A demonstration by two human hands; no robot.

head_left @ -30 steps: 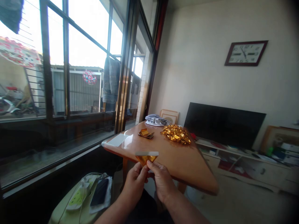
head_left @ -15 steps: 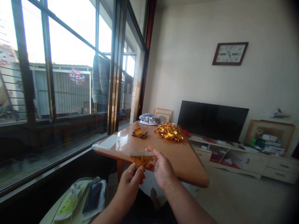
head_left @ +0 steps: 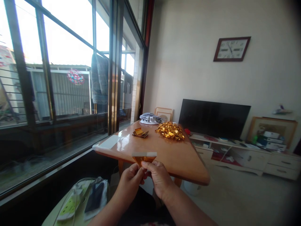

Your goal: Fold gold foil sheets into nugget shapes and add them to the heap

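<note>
A piece of shiny gold foil paper (head_left: 144, 158), partly folded with a pale strip along its top edge, is held up before the table's near edge. My left hand (head_left: 132, 175) pinches its lower point from the left. From the right, my right hand (head_left: 158, 176) grips the same lower part, its thumb pressed on the foil beside the left thumb. The fingers behind the paper are mostly hidden. Beyond, on the wooden table (head_left: 162, 157), lie a small stack of gold paper sheets (head_left: 140, 133) and a heap of folded gold foil pieces (head_left: 170, 131).
A pale sheet (head_left: 108, 142) lies at the table's left corner, and folded cloth (head_left: 150, 119) at its far end. Low on the left, a green surface (head_left: 53, 213) carries a phone-like dark object (head_left: 94, 197). Windows line the left; a television (head_left: 213, 117) stands behind.
My right hand has come down and inward from the foil's right corner, and its thumb now presses the lower middle beside my left thumb. The view has shifted slightly.
</note>
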